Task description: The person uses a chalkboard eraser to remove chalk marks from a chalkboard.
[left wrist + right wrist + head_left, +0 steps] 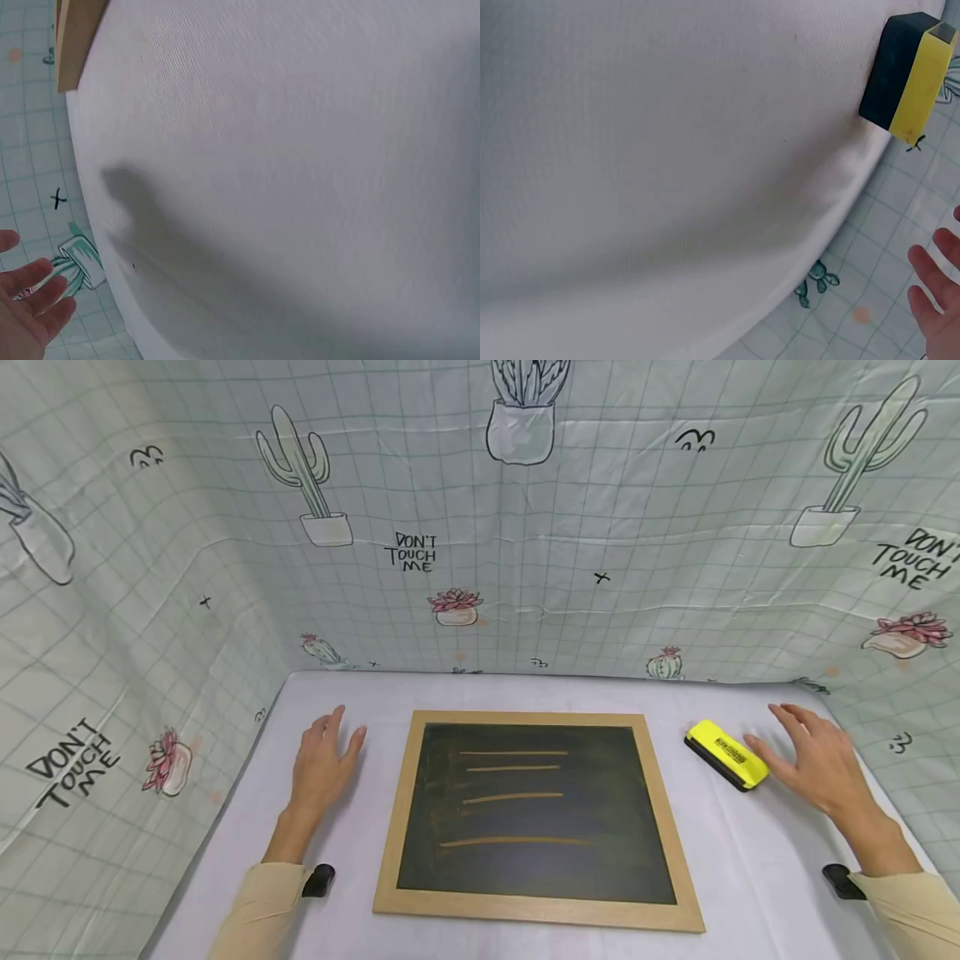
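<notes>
A wood-framed chalkboard [536, 860] lies flat on the white table, with several short orange-brown lines drawn across its dark surface. To its right sits a yellow eraser [727, 753] with a black underside; the right wrist view catches the same eraser [915, 79] from its side. My left hand [322, 764] hovers left of the board, fingers relaxed and spread, holding nothing. Beside the eraser is my right hand [817, 764], its thumb tip close to the eraser's right end and its fingers loosely extended. Both hands cast shadows on the table.
The white table [352, 910] meets a grid-patterned cloth [525, 543] with cactus drawings, which rises behind and along both sides. A small black device [319, 881] is on the left wrist, another black device [843, 882] on the right, by beige sleeves.
</notes>
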